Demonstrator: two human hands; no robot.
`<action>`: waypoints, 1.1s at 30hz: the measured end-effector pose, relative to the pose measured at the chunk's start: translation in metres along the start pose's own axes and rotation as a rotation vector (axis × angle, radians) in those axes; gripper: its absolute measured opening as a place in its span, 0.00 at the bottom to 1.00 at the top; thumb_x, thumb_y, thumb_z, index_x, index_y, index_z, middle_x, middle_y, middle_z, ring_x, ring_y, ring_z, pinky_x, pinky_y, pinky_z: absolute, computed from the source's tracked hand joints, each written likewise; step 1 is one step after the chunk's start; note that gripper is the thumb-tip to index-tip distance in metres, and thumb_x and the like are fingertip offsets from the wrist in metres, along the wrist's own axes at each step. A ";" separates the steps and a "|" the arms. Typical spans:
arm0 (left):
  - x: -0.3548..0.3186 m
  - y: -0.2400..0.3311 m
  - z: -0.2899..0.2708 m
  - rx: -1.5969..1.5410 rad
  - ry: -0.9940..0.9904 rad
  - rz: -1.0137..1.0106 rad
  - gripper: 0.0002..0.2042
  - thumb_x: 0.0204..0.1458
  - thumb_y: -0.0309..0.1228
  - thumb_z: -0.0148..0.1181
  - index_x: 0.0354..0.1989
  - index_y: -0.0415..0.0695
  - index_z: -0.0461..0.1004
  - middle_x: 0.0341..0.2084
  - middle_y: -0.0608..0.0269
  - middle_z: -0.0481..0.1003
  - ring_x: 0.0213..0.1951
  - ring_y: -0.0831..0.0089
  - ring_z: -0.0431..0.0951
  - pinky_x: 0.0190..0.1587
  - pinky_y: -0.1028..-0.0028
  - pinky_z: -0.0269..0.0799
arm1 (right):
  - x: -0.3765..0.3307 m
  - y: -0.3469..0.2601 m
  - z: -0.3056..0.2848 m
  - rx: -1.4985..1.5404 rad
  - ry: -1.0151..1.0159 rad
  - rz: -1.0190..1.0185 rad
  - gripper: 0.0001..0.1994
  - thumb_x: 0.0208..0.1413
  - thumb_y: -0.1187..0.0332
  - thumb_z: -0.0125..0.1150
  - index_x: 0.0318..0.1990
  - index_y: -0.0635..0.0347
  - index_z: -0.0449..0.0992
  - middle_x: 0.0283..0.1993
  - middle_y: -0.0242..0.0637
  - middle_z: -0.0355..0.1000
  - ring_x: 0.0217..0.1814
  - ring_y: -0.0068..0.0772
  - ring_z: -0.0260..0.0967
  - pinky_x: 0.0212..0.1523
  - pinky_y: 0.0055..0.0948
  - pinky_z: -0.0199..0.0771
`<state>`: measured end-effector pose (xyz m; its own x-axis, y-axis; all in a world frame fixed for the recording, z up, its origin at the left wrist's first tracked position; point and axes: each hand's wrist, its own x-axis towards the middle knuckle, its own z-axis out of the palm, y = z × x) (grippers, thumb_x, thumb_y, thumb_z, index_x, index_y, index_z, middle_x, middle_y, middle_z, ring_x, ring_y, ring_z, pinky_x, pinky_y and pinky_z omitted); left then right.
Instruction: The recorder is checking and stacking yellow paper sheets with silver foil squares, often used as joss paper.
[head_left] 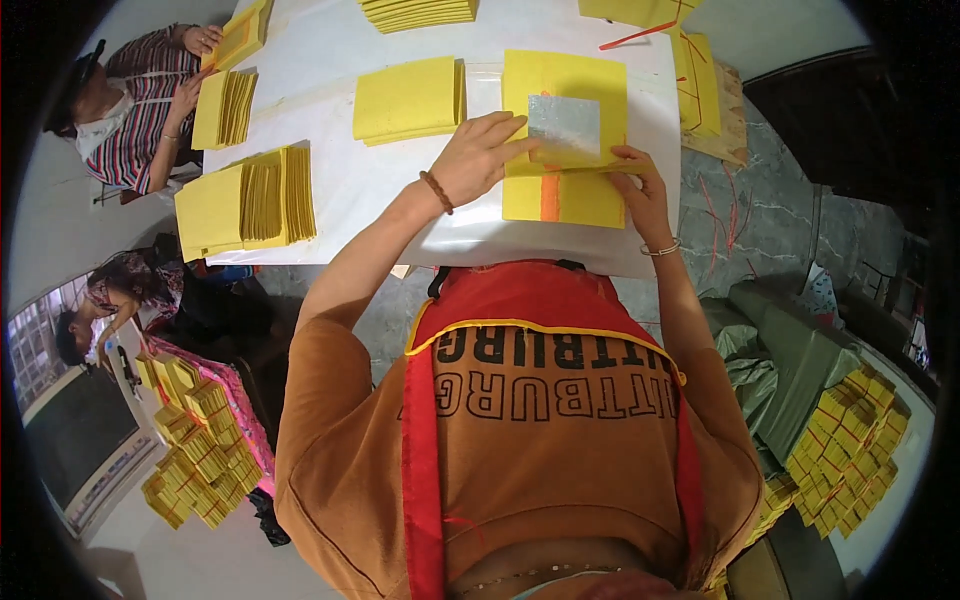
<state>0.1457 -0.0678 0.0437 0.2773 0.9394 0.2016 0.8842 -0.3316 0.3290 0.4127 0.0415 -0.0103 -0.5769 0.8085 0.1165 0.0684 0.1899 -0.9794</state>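
A stack of yellow paper sheets [590,85] with a silver foil square [564,125] and an orange stripe [549,197] lies on the white table [360,190] in front of me. My left hand [483,155], with a bead bracelet on the wrist, presses its fingers on the left edge of the top sheet beside the foil. My right hand [640,185], with a thin bangle on the wrist, pinches the sheet's folded lower right edge. The top sheet is creased across the middle.
More yellow stacks lie on the table: one [408,98] left of my hands, a fanned pile [250,200] at the left edge, others at the far end. A person in a striped shirt [140,100] handles sheets at far left. Tied yellow bundles [845,450] sit on the floor at right and lower left [195,440].
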 end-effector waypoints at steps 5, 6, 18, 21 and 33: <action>-0.007 0.024 -0.014 0.118 0.180 0.030 0.24 0.40 0.20 0.54 0.49 0.53 0.71 0.48 0.60 0.70 0.51 0.63 0.66 0.47 0.66 0.61 | -0.002 -0.033 -0.011 -0.313 -0.014 -0.303 0.13 0.44 0.77 0.60 0.40 0.56 0.75 0.53 0.35 0.67 0.60 0.39 0.60 0.58 0.36 0.57; -0.011 0.028 -0.017 0.092 0.170 0.055 0.23 0.41 0.19 0.53 0.49 0.52 0.72 0.47 0.60 0.70 0.49 0.63 0.67 0.47 0.66 0.62 | -0.006 -0.039 -0.012 -0.354 -0.036 -0.333 0.14 0.43 0.76 0.60 0.40 0.55 0.75 0.52 0.34 0.68 0.60 0.40 0.60 0.58 0.37 0.56; -0.012 0.028 0.006 -0.505 0.119 -0.509 0.09 0.53 0.31 0.52 0.32 0.38 0.73 0.24 0.52 0.72 0.32 0.60 0.70 0.33 0.66 0.64 | 0.005 -0.054 0.012 -0.118 0.000 0.219 0.13 0.56 0.64 0.54 0.43 0.63 0.73 0.30 0.32 0.72 0.29 0.20 0.64 0.31 0.22 0.64; 0.000 0.015 0.022 -0.788 0.231 -0.711 0.14 0.51 0.36 0.55 0.26 0.35 0.72 0.12 0.55 0.68 0.15 0.68 0.65 0.21 0.69 0.60 | 0.018 -0.041 0.017 -0.083 0.076 0.206 0.15 0.56 0.63 0.55 0.45 0.64 0.73 0.24 0.28 0.69 0.24 0.14 0.58 0.26 0.18 0.61; 0.014 0.008 0.011 -0.980 0.125 -0.892 0.10 0.48 0.30 0.59 0.21 0.38 0.67 0.13 0.69 0.63 0.19 0.81 0.61 0.21 0.76 0.58 | 0.033 -0.061 0.031 -0.211 0.224 0.264 0.23 0.48 0.67 0.62 0.54 0.56 0.68 0.19 0.27 0.64 0.20 0.16 0.55 0.23 0.20 0.58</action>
<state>0.1606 -0.0563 0.0391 -0.3347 0.8695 -0.3633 0.0950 0.4147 0.9050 0.3637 0.0396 0.0478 -0.3267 0.9418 -0.0788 0.3700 0.0507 -0.9276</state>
